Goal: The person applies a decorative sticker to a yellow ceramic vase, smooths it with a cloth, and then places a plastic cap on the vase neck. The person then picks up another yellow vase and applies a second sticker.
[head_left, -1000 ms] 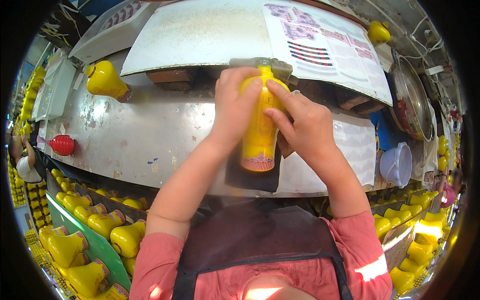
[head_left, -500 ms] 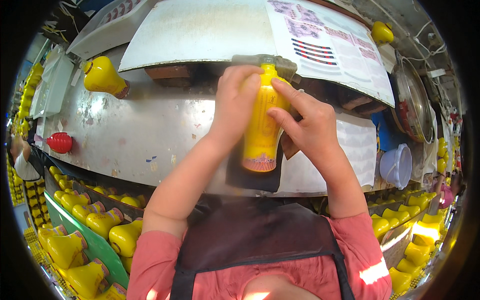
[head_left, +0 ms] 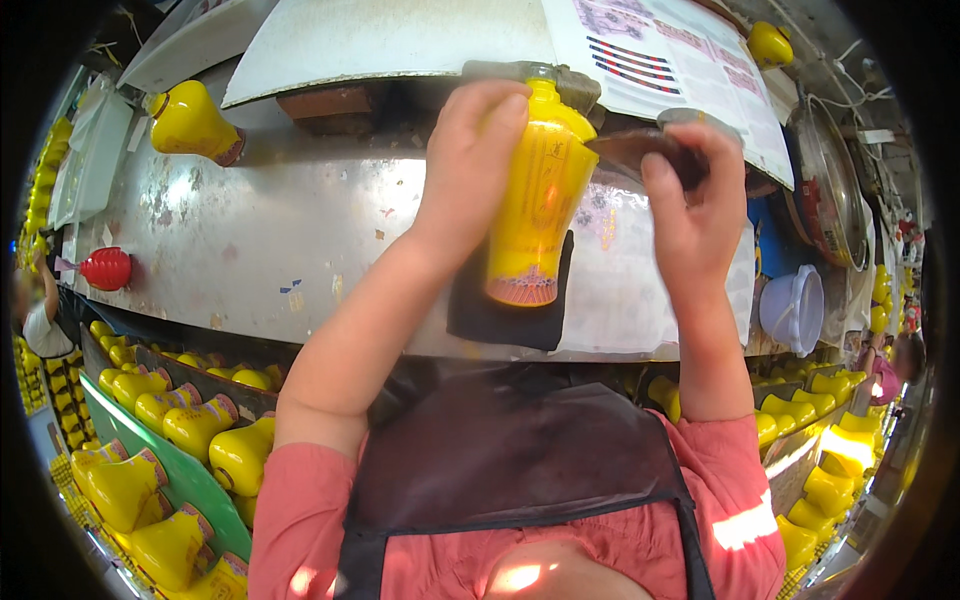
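A yellow bottle point(head_left: 548, 190) with a narrow neck and a patterned band at its base lies over a dark cloth point(head_left: 505, 325) on the metal table. My left hand point(head_left: 470, 150) grips its left side near the shoulder, fingers partly hidden behind it. To the right of the bottle, my right hand point(head_left: 700, 195) pinches a thin, dark brown flat piece point(head_left: 640, 150), like a scraper. The tip of that piece reaches the bottle's right shoulder. Behind the bottle's neck sits a grey, sponge-like pad point(head_left: 578, 88).
A white board point(head_left: 400, 45) with printed decal sheets point(head_left: 650, 55) rests on bricks at the back. Another yellow bottle point(head_left: 192, 122) and a red bottle point(head_left: 105, 268) are at left. A pale bucket point(head_left: 790, 310) stands right. Yellow bottles point(head_left: 165, 545) fill racks on both sides.
My right hand has come off the bottle, moved right, and now shows the dark flat piece in its fingers. The left hand still holds the bottle. The whole view has shifted slightly.
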### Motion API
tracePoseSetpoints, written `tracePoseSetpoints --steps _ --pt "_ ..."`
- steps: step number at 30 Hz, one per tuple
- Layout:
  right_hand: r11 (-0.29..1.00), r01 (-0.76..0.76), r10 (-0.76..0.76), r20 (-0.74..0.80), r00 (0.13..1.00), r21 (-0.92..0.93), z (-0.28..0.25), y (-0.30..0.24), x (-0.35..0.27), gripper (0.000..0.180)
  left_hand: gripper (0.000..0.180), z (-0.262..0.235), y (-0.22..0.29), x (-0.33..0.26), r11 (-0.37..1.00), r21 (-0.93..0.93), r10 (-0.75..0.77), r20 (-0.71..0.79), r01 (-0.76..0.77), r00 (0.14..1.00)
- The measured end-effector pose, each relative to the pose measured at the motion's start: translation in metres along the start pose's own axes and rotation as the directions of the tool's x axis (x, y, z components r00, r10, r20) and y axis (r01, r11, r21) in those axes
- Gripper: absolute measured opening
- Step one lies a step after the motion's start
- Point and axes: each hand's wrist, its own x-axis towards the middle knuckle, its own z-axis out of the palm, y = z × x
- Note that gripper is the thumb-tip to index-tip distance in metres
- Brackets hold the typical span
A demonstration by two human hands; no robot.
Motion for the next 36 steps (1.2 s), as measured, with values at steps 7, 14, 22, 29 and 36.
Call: tracePoseSetpoints --steps 7,14,22,29,36 --pt "0.675 0.737 -0.674 0.416 0.61 0.013 0.028 -0.039 -0.051 0.021 0.028 -0.001 0.005 0.0 0.972 -0.219 -0.083 0.019 0.085 0.996" --pt "0.742 0.67 -0.586 0.472 0.658 -0.013 0.035 -0.047 -0.051 0.021 0.032 -0.004 0.012 -0.003 0.951 -0.284 -0.107 0.059 0.119 0.993" --pt "0.919 0.387 -0.395 0.215 0.893 0.077 0.016 -0.004 -0.057 0.033 0.034 0.0 -0.001 -0.008 0.995 -0.023 0.096 0.015 -0.095 0.995" --pt "0.999 -0.015 0.009 0.134 0.991 0.04 0.027 0.004 -0.06 0.035 0.035 -0.002 -0.008 -0.008 0.994 0.049 0.09 0.056 -0.093 0.994" --pt "0.976 0.197 -0.178 0.188 0.966 -0.088 0.017 -0.013 0.015 0.027 0.037 -0.001 0.002 -0.013 0.998 -0.028 0.061 0.051 -0.06 0.997"
